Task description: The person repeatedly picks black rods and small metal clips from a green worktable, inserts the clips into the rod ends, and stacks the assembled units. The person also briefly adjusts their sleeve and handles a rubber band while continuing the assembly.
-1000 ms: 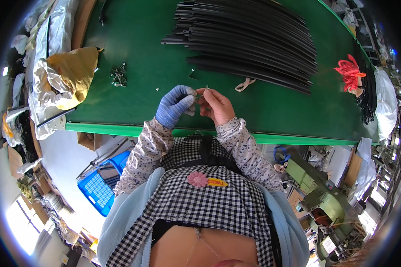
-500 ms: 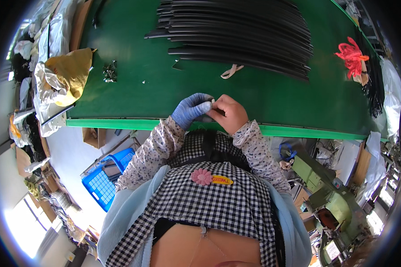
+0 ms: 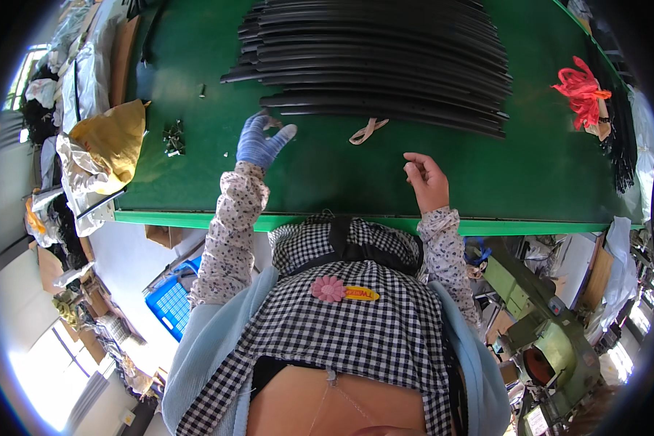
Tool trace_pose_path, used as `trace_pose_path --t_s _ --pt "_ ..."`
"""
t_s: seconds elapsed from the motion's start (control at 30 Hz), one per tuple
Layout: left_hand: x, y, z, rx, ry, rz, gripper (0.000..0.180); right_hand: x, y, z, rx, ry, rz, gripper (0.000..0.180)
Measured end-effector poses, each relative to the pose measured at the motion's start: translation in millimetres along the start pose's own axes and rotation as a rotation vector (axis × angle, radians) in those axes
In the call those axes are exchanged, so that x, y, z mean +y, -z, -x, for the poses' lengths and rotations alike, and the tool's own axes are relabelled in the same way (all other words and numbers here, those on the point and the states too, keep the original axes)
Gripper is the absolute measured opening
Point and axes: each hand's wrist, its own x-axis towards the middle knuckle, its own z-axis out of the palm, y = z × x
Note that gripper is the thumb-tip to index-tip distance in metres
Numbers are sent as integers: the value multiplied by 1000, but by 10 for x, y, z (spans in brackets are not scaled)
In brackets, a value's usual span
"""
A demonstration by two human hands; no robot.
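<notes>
My left hand [image 3: 264,142], in a blue knit glove, reaches over the green table at the near left end of the black strips [image 3: 378,65]. Its thumb and fingers stand apart, with nothing clearly seen between them; the index fingertips are by the lowest strip's end. My bare right hand [image 3: 430,182] hovers above the table near its front edge, fingers curled and thumb close to the index finger. Whatever may be in that pinch is too small to make out. A beige loop of band [image 3: 369,131] lies just below the strips, between my hands.
At left lie a small pile of metal parts [image 3: 174,138], a single small piece [image 3: 202,91] and a yellow-and-white sack [image 3: 115,138]. Red ties [image 3: 580,91] rest at far right. Below the table are a blue crate [image 3: 171,305] and a green machine [image 3: 552,341].
My hands, earlier together at the table's front edge around a small pale piece, have separated. The left went forward and left to the strips; the right moved right.
</notes>
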Motion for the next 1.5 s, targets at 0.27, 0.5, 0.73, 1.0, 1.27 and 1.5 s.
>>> trace_pose_path --t_s 0.27,0.5,0.73,1.0,1.27,1.5 --pt "215 -38 137 -92 454 881 31 -189 -256 -625 20 493 516 16" --pt "379 261 780 -274 331 1122 43 -177 -255 -290 54 -743 -722 55" --pt "746 428 1250 -508 344 1128 46 877 1066 -624 236 -153 -1767 70" --pt "923 528 1118 -317 186 1160 41 -1001 1892 -173 6 319 -645 50" --pt "1479 698 904 112 -182 1198 43 -1289 852 312 -487 128 178 36" --pt "1542 693 981 80 -274 1044 43 -1102 673 486 -555 45 173 40"
